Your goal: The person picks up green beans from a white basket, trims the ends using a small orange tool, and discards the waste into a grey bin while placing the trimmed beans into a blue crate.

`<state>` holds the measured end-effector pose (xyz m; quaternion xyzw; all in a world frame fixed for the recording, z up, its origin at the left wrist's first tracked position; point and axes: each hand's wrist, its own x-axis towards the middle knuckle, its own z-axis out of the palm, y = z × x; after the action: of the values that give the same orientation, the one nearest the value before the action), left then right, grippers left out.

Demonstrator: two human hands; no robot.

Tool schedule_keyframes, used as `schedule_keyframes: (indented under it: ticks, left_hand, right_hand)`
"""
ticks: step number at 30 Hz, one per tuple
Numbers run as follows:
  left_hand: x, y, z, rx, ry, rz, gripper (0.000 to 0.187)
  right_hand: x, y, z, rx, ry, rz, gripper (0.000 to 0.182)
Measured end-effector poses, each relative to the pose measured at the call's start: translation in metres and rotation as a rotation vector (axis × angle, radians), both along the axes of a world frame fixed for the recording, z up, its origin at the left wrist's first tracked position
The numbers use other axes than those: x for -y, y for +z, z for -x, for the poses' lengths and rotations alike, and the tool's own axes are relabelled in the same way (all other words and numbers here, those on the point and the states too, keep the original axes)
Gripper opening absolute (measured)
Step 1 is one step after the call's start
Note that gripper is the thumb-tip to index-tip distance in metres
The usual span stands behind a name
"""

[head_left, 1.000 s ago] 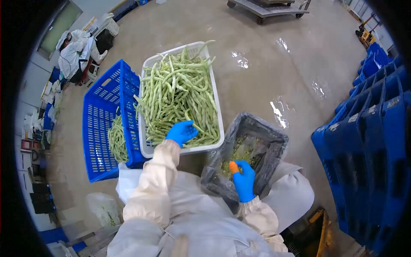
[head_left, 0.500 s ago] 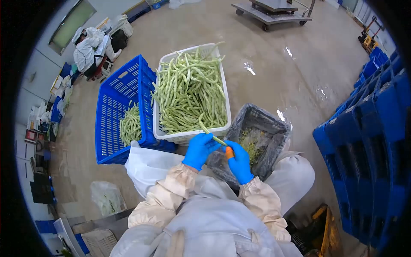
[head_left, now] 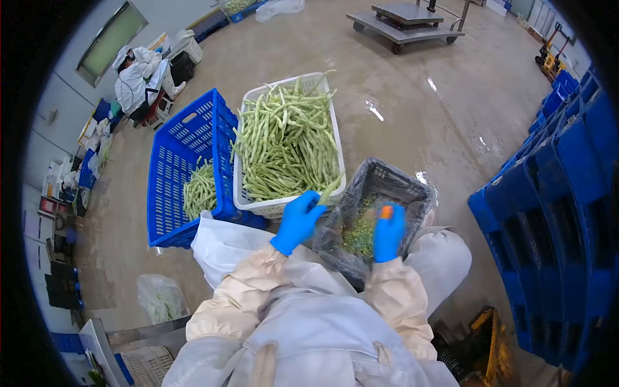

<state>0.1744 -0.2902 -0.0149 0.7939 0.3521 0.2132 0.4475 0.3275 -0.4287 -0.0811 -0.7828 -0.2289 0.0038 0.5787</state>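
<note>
My left hand (head_left: 299,220), in a blue glove, is closed on a green bean (head_left: 331,189) that points up past the front rim of a white crate (head_left: 289,209). Inside that crate is a heap of long green beans (head_left: 287,138). Over a bin lined with dark plastic (head_left: 412,187) is my right hand (head_left: 388,235), also blue-gloved and smeared by motion. An orange cover or piece (head_left: 387,212) shows at its thumb; I cannot tell whether the fingers hold anything. Small green trimmings (head_left: 359,235) lie in the bin below.
A blue crate (head_left: 193,138) with a smaller pile of beans (head_left: 200,191) stands left of the white one. Blue pallets (head_left: 548,213) are stacked at right. Farther off are a wheeled metal platform (head_left: 406,29) and a seated person (head_left: 138,80). A clear bag (head_left: 161,297) lies lower left.
My hands have drawn apart. The right has moved right over the lined bin, away from the bean; the left keeps the bean and has shifted slightly. The view has tilted a little.
</note>
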Motion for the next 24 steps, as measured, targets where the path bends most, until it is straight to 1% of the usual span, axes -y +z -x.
schedule_keyframes:
  ticks: [1,2,4,5,7,8,10,11,13,17,19,20,22,23,24]
  left_hand:
    - [-0.004,0.000,0.006,-0.002,-0.003,-0.004,0.021]
    - [-0.007,-0.001,0.012,-0.021,-0.044,0.001,0.019]
    - [-0.012,-0.003,0.022,-0.066,-0.136,0.059,0.018]
    - [-0.012,-0.005,0.025,-0.066,-0.140,0.059,0.018]
    - [-0.007,0.006,0.027,-0.078,-0.243,0.150,0.017]
    - [-0.005,0.006,0.028,-0.079,-0.244,0.151,0.017]
    - [-0.005,0.008,0.030,-0.073,-0.246,0.168,0.018]
    - [-0.006,0.007,0.031,-0.071,-0.243,0.165,0.018]
    - [-0.007,0.006,0.034,-0.072,-0.248,0.209,0.020]
    - [-0.005,0.002,0.035,-0.048,-0.244,0.215,0.018]
    - [-0.006,-0.008,0.036,-0.054,-0.211,0.139,0.019]
    - [-0.007,-0.013,0.037,-0.055,-0.208,0.140,0.019]
    - [-0.007,-0.019,0.040,-0.077,-0.172,-0.029,0.020]
    - [-0.007,-0.021,0.041,-0.078,-0.170,-0.026,0.020]
    - [-0.006,-0.020,0.042,-0.086,-0.170,-0.109,0.020]
  right_hand:
    - [0.005,0.000,-0.013,-0.205,-0.091,-0.082,0.009]
    - [0.006,-0.001,-0.014,-0.207,-0.095,-0.087,0.009]
    - [0.010,0.010,-0.013,-0.146,0.100,0.134,0.014]
    - [0.007,0.015,-0.009,-0.146,0.097,0.134,0.014]
    - [-0.008,0.028,0.005,0.154,0.283,-0.196,0.019]
    - [-0.007,0.026,0.006,0.153,0.282,-0.195,0.019]
    - [-0.006,0.022,0.008,0.077,0.499,-0.170,0.023]
    - [-0.006,0.020,0.008,0.079,0.502,-0.172,0.023]
    - [-0.004,0.021,0.009,-0.011,0.537,-0.079,0.019]
    - [-0.004,0.018,0.013,-0.039,0.528,-0.100,0.017]
    - [-0.005,0.018,0.014,0.009,0.561,-0.107,0.016]
    - [-0.005,0.018,0.014,0.007,0.563,-0.106,0.016]
    - [-0.005,0.022,0.016,0.005,0.587,-0.095,0.017]
    - [-0.005,0.020,0.016,0.004,0.590,-0.092,0.017]
    - [-0.006,0.019,0.016,-0.009,0.597,-0.072,0.017]
